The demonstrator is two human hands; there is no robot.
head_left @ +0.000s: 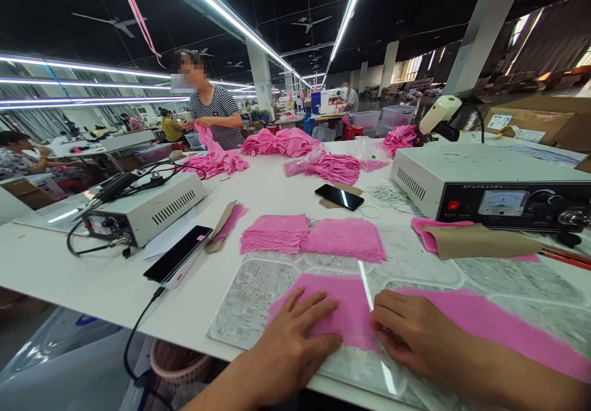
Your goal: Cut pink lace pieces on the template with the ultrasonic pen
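My left hand (295, 334) lies with fingers apart on a small pink fabric piece (354, 312), pressing it against a glossy marbled sheet (249, 300). At that piece's right edge is my right hand (410, 331), its fingers curled and pressed together. Whatever they grip is hidden behind the knuckles. A longer pink fabric strip (494, 328) runs under and beyond the right hand and forearm. Just behind the hands sit two neat piles of cut pink pieces, a left pile (273, 235) and a right pile (344, 239).
A grey control box (420, 183) stands at right, with brown card (484, 240) before it. Another box (157, 208) with cables is at left, near a tablet-like device (178, 254). A phone (339, 197) lies mid-table. Across it a co-worker (215, 112) handles pink fabric (217, 160).
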